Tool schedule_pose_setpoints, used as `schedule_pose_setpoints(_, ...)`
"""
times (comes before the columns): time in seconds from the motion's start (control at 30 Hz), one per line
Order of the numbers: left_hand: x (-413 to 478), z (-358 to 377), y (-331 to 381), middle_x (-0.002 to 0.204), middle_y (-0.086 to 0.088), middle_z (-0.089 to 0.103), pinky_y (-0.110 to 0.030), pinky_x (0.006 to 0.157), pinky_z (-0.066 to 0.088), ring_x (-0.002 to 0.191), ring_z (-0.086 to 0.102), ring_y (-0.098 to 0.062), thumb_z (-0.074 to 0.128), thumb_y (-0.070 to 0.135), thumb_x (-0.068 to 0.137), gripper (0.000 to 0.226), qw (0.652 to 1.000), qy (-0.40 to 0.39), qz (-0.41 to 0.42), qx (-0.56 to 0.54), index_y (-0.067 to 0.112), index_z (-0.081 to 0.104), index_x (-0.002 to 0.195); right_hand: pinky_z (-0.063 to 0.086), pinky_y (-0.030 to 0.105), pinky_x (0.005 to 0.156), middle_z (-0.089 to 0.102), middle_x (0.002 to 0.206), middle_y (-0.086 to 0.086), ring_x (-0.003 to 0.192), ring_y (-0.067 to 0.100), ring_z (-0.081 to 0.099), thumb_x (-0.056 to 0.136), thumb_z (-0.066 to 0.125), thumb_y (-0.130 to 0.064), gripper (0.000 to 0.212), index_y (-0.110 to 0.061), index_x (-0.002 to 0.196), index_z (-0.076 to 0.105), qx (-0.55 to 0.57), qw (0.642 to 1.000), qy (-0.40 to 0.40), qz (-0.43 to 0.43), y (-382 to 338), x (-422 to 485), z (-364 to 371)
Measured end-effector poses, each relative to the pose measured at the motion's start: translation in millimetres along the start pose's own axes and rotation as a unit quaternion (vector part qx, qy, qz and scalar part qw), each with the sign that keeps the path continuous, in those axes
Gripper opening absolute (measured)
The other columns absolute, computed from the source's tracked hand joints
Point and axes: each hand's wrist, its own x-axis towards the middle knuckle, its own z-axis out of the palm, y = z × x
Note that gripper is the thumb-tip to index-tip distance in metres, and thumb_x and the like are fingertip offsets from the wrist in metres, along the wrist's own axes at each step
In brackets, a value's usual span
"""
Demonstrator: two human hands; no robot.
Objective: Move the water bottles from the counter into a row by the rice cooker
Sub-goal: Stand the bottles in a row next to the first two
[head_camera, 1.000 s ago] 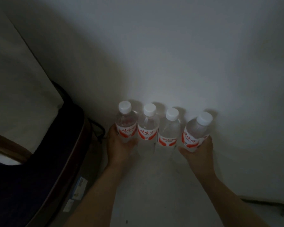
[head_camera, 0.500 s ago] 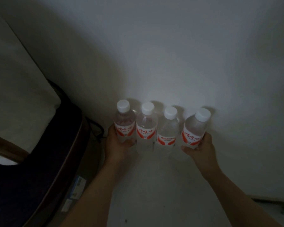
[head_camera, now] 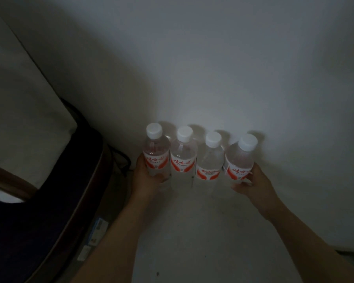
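Observation:
Several clear water bottles with white caps and red-and-white labels stand side by side against the white wall. My left hand [head_camera: 146, 178] is wrapped around the base of the leftmost bottle [head_camera: 155, 152]. Beside it stand two middle bottles [head_camera: 183, 156] [head_camera: 209, 160], untouched by either hand. At the right end, the rightmost bottle [head_camera: 240, 158] leans slightly right, with my right hand [head_camera: 251, 180] gripping its lower part. The dark rice cooker [head_camera: 55, 201] sits to the left of the row.
A black cord [head_camera: 121, 160] runs behind the rice cooker toward the wall. White stickers [head_camera: 99, 226] show on the cooker's side. The pale counter surface [head_camera: 192, 231] extends toward me. A dark gap lies at the far right edge [head_camera: 352, 253].
The rightmost bottle has been brought closer to its neighbour and stands more upright. My left hand keeps hold of the leftmost bottle.

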Motion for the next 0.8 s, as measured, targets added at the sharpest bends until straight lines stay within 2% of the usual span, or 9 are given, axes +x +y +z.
schedule_pose_setpoints(0.07,-1,0,2,0.132,-0.009,0.055,-0.026,0.091,0.039,0.121,0.052,-0.025,0.078,0.0,0.066,0.077,1.0,-0.004,0.002,0.004,0.011,0.041,0.134,0.046,0.033,0.079,0.055,0.115,0.007,0.104,0.02,0.053,0.072,0.064,0.017,0.07,-0.01,0.132,0.04,-0.002,1.0,0.003,-0.004,2,2,1)
schedule_pose_setpoints(0.2,-2,-1,6,0.131,-0.01,0.056,-0.026,0.09,0.039,0.114,0.053,-0.019,0.076,-0.002,0.068,0.073,1.0,-0.013,0.011,-0.008,0.008,0.042,0.132,0.045,0.038,0.089,0.053,0.12,0.007,0.11,0.021,0.052,0.071,0.065,0.017,0.066,-0.004,0.128,0.04,0.007,1.0,0.028,0.001,6,4,1)
schedule_pose_setpoints(0.4,0,0,2,0.135,-0.008,0.054,-0.032,0.096,0.042,0.125,0.051,-0.027,0.078,0.001,0.067,0.078,1.0,-0.01,-0.001,-0.003,0.012,0.041,0.134,0.044,0.04,0.096,0.052,0.12,0.007,0.112,0.02,0.05,0.074,0.063,0.016,0.064,-0.003,0.13,0.04,0.002,0.999,0.038,0.006,7,2,4)
schedule_pose_setpoints(0.57,-3,-1,3,0.131,-0.008,0.056,-0.034,0.097,0.045,0.12,0.054,-0.024,0.077,-0.003,0.065,0.075,1.0,0.0,0.015,0.006,0.013,0.044,0.131,0.041,0.034,0.093,0.052,0.122,0.004,0.113,0.018,0.047,0.076,0.064,0.012,0.062,-0.004,0.132,0.043,-0.01,0.997,0.067,0.022,10,-5,10)
schedule_pose_setpoints(0.7,-6,-4,5,0.126,-0.001,0.058,-0.031,0.095,0.045,0.113,0.054,-0.014,0.079,0.004,0.065,0.072,0.999,0.0,0.007,0.035,0.013,0.047,0.128,0.042,0.034,0.093,0.055,0.118,0.007,0.108,0.022,0.051,0.076,0.067,0.007,0.056,-0.002,0.128,0.048,-0.082,0.992,0.089,0.03,10,-14,15)
schedule_pose_setpoints(0.8,-18,-6,10,0.124,-0.009,0.061,-0.043,0.099,0.049,0.115,0.059,-0.025,0.078,0.016,0.065,0.063,0.998,-0.01,0.0,0.07,0.011,0.051,0.122,0.042,0.037,0.095,0.056,0.125,0.019,0.115,0.034,0.054,0.075,0.069,0.003,0.053,0.004,0.124,0.049,-0.133,0.983,0.106,0.068,10,-21,20)
